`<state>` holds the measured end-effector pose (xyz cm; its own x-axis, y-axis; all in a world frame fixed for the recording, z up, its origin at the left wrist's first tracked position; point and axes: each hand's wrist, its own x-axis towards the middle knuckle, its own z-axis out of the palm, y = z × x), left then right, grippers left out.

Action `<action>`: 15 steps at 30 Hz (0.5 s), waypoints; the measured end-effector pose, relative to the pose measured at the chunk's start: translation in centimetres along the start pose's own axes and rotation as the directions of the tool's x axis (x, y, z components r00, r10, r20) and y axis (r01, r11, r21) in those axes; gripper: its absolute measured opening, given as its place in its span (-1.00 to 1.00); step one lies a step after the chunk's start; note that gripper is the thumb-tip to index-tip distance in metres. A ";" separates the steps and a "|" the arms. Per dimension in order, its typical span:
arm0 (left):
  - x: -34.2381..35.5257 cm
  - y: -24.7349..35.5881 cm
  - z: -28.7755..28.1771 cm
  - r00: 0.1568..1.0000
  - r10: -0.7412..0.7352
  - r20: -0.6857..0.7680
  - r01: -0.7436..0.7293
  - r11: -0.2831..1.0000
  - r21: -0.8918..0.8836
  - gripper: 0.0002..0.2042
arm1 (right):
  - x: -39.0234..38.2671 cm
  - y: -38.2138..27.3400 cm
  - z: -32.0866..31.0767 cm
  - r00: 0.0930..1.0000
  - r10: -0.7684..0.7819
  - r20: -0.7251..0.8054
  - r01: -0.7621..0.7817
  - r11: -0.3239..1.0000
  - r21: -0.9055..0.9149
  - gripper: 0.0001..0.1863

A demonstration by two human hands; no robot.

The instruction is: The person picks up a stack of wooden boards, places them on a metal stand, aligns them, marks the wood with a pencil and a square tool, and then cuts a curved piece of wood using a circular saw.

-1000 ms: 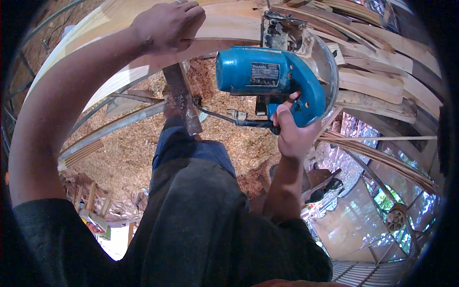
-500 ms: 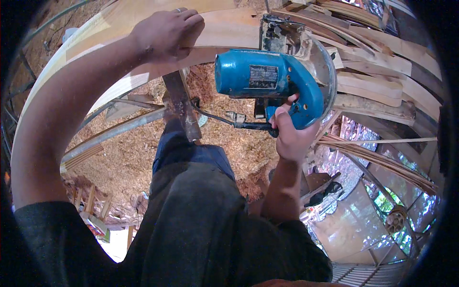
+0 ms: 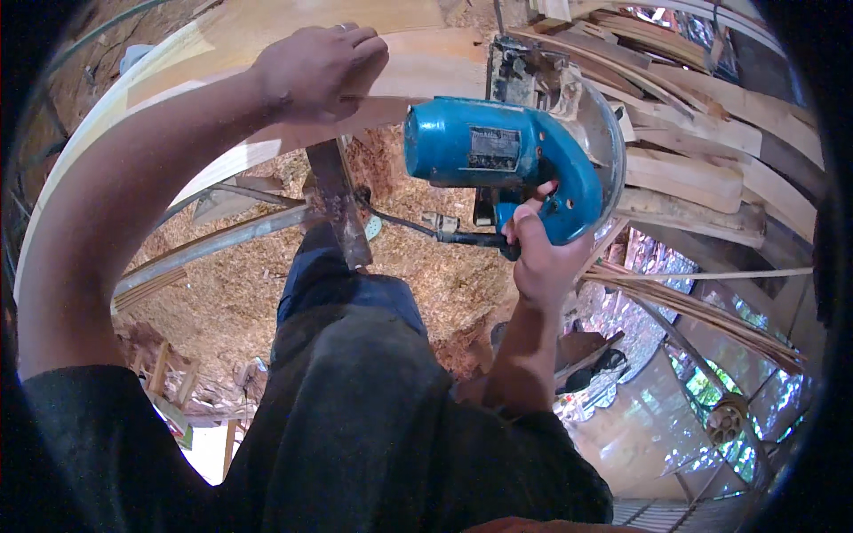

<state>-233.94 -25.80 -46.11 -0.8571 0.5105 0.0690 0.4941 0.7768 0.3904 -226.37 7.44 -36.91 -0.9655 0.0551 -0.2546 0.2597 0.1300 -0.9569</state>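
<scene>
My right hand is wrapped around the rear handle of a blue circular saw, its fingers at the trigger. The saw's dirty metal base rests at the right end of a wide, pale wooden board; the blade is hidden. A black cord with a plug joint runs from the handle. On the board's near edge, left of the saw, lies my left hand with a ring on it. Its fingers are curled down on the wood, the thumb side partly hidden.
Curved wood offcuts are piled right of the saw. A dark timber bar and a metal rail stand below the board. Sawdust covers the ground around my legs. Thin wood strips lie at the right.
The whole view has shifted a little, so the wood pile sits slightly lower. Both hands keep their hold, and the saw stays almost in the same place on the board.
</scene>
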 end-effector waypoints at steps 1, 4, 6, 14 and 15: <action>0.0 0.1 0.2 1.000 0.001 0.002 -0.001 1.000 -0.003 -0.60 | -0.1 0.0 0.1 1.000 0.011 -0.008 -0.011 1.000 0.012 -0.66; 0.0 0.1 0.3 1.000 -0.023 0.013 0.023 1.000 -0.014 -0.60 | 0.2 0.1 0.1 1.000 0.010 -0.002 -0.010 1.000 0.025 -0.66; -0.1 0.1 0.2 0.999 -0.043 0.025 0.044 0.999 -0.026 -0.60 | 0.4 0.0 0.3 1.000 0.001 0.007 -0.001 1.000 0.024 -0.65; -0.1 0.2 -0.1 0.997 -0.038 0.069 0.041 0.998 -0.045 -0.58 | 0.9 0.0 0.4 1.000 -0.004 0.007 0.004 0.999 0.037 -0.65; -0.1 0.3 -0.1 0.997 -0.041 0.070 0.044 0.998 -0.044 -0.58 | 1.0 0.0 0.4 1.000 -0.003 0.010 0.003 0.999 0.038 -0.65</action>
<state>-233.70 -25.67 -45.88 -0.8644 0.5027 -0.0120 0.4487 0.7818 0.4329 -227.36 7.05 -37.20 -0.9664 0.0453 -0.2529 0.2562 0.0928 -0.9622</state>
